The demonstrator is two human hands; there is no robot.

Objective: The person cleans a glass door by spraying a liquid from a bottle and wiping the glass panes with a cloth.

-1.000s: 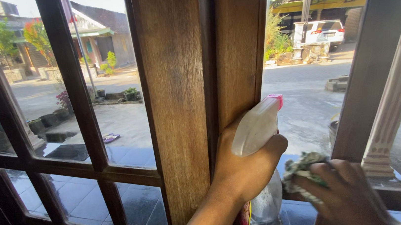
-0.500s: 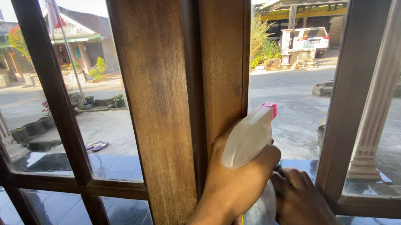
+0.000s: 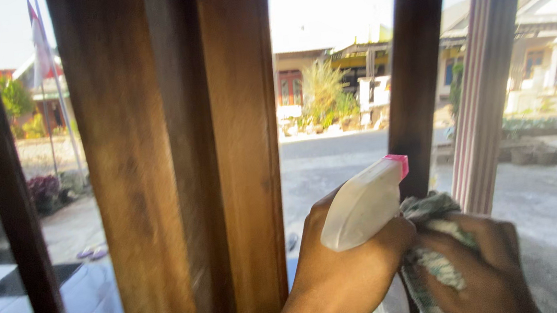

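Note:
My left hand (image 3: 346, 273) grips a translucent white spray bottle (image 3: 365, 204) with a pink nozzle, held close to the window glass beside the wide wooden frame post (image 3: 176, 167). My right hand (image 3: 477, 270) clutches a crumpled greenish-grey cloth (image 3: 430, 258) just right of the bottle, against a dark wooden glazing bar (image 3: 415, 80). The bottle's lower body is mostly hidden behind my left hand.
Dark wooden bars (image 3: 1, 172) divide the panes on the left. Through the glass lie a paved yard, a fluted porch column (image 3: 488, 79), potted plants and houses across the street.
The view has swung up and to the right, blurring the scene. My right hand has risen with the cloth back in sight beside the bottle's nozzle. The left hand still holds the bottle.

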